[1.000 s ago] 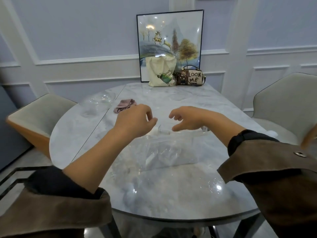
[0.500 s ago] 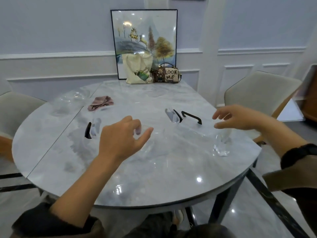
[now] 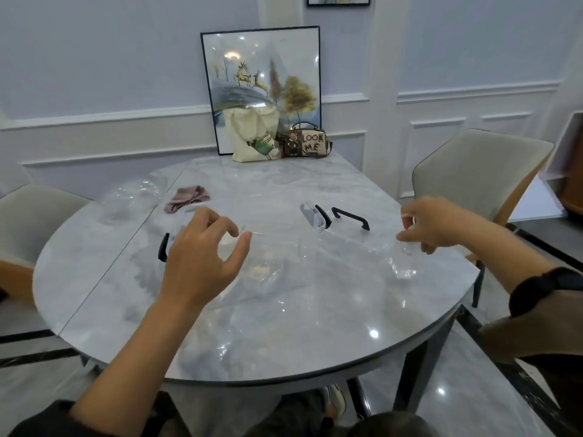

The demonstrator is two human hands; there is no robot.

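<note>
Marble table in a panelled dining room serves as the work surface. Left hand hovers over the left end of the clear bag, fingers half curled and thumb apart; the thumb tip meets the film's upper edge, but whether it actually pinches the film cannot be told. Right hand is at the bag's right end, near the table's right edge, thumb and curled fingers closed on a fold of film. The bag lies stretched sideways between both hands at mid-table, its black handles on the far side. Judged step: spreading the bag flat or open. The next move likely calls for a firm left-hand grip on the edge and an even pull, since the film is slack and hard to see. Further out: a pink cloth at far left, then a canvas tote and small handbag against a framed picture; a chair stands right.
</note>
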